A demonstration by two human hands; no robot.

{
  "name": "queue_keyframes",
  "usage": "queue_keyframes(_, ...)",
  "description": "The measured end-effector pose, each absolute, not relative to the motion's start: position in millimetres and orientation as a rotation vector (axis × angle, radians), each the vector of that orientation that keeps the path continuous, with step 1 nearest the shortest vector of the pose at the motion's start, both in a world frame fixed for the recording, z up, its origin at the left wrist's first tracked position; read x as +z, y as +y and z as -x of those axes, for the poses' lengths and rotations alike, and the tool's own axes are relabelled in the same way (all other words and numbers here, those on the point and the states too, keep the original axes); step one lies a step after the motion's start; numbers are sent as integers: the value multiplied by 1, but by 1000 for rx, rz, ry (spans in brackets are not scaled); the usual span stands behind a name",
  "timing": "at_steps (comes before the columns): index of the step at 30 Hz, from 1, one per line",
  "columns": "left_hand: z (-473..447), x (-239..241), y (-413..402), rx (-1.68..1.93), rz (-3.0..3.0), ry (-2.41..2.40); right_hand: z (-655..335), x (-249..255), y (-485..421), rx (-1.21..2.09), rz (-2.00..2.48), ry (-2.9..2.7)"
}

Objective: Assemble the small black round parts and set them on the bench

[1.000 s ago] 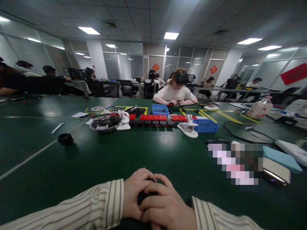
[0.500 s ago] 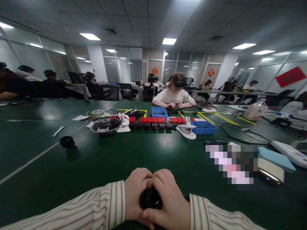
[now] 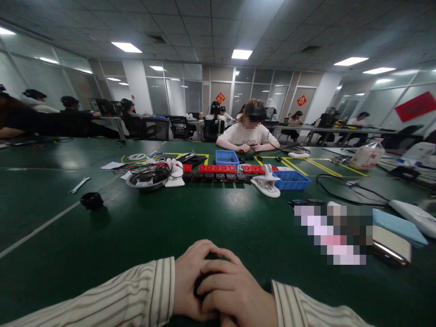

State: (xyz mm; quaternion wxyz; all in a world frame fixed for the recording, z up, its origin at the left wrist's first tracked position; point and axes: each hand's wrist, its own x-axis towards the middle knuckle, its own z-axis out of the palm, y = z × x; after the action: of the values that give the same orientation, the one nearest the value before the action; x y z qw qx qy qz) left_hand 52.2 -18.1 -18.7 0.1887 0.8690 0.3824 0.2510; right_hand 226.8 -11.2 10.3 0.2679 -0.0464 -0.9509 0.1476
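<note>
In front of me at the near edge of the table, my left hand point(image 3: 191, 281) and my right hand point(image 3: 235, 288) are closed together around a black round object point(image 3: 198, 284). Only a dark bit of it shows between the hands, so its kind cannot be made out. The fingers of my right hand curl over the top and overlap those of my left. Beyond my left hand, a short black ring-shaped piece point(image 3: 91, 200) lies on the green table point(image 3: 163, 222).
A metal bowl of cables point(image 3: 148, 181), white clamps point(image 3: 266, 184), a red and black strip of blocks point(image 3: 218, 172) and blue bins point(image 3: 292, 180) line the middle. Phone-like items point(image 3: 391, 243) and a bottle point(image 3: 367, 154) are on the right. Another person point(image 3: 248, 134) sits opposite.
My right fingers have moved over the black round object, hiding its glossy face, which showed between the hands before. The view has shifted slightly.
</note>
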Motion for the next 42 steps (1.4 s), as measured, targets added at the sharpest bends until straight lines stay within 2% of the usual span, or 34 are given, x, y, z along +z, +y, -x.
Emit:
queue_keyframes(3, -50, -19, -18, 705, -2452, 1083, -228, 7, -11, 300, 104, -2518)
queue_keyframes(10, -48, -21, -19, 749, -2560, 1163, -224, 0, -17, 535, 502, -2295)
queue_keyframes(16, -48, -19, -19, 678, -2533, 1117, -220, -3, -19, 477, 673, -2382)
queue_keyframes(29, -47, -18, -14, 621, -2443, 969, -228, 15, -10, 404, 104, -2576)
queue_keyframes(34, -44, -16, -13, 559, -2506, 1023, -232, 12, -11, 429, 167, -2480)
queue_keyframes(42, -49, -13, -22, 681, -2565, 1130, -224, 3, -15, 544, 557, -2264)
